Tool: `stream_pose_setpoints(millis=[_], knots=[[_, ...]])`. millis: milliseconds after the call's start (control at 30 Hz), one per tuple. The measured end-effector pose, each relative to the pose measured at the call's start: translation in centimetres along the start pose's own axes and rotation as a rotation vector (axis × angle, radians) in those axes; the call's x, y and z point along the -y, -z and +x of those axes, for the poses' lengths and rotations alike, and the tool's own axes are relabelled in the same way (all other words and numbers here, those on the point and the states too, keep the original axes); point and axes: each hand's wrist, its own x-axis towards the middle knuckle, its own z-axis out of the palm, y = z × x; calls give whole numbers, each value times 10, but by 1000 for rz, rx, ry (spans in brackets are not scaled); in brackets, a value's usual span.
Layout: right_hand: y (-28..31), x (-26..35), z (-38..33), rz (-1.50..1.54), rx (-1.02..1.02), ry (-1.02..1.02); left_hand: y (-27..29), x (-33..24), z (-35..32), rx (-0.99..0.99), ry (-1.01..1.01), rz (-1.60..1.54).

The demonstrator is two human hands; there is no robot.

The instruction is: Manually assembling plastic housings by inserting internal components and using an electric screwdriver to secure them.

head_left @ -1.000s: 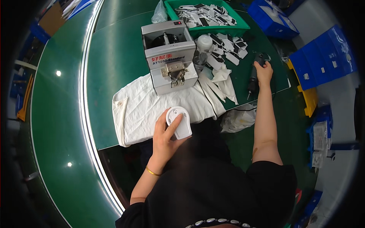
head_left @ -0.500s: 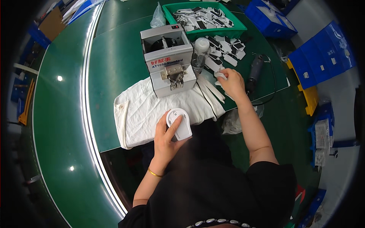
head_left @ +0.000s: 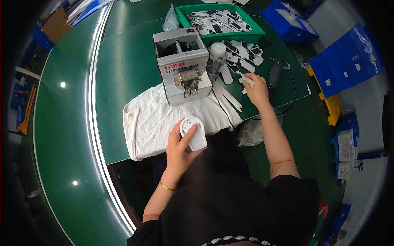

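Note:
My left hand is closed around a white plastic housing, with the thumb resting on its face. The housing has one rounded end, small holes there and a recessed panel. It is held just over the near edge of a white cloth. Over to the right, my right hand pinches a small white piece that looks like a crumpled wipe; the fingers partly hide it. Close beyond it lie loose white and black flat parts.
A grey box-shaped machine with a metal feeder stands on the cloth. Beside it is a clear bottle with a white cap. A green bin full of flat parts sits behind. A dark corded tool lies right, near blue bins.
My right hand has shifted a little to the right with the white piece, away from the bottle. The left hand and the housing stay where they were.

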Motion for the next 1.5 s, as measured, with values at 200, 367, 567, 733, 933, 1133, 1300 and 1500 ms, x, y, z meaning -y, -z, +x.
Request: stream_pose_setpoints(millis=[200,367,567,733,933,1133,1300,1500], knots=[[7,2,3,45,-2,94,0,2,-1,-2,-1,-3],[3,-9,15,467,-76,161,1,1,-1,-1,-17,4],[9,11,40,904,-119,82,3,0,0,7,-12,0],[35,78,58,325,-247,282,4,-1,1,-8,-19,-2],[45,127,70,100,-196,551,5,-2,2,-10,-19,-10],[43,129,74,-79,-48,679,6,-2,1,-10,-14,-31],[55,121,63,-48,73,717,5,-1,-1,-9,-13,-20],[43,116,76,-74,75,807,6,1,1,-14,-28,-16]])
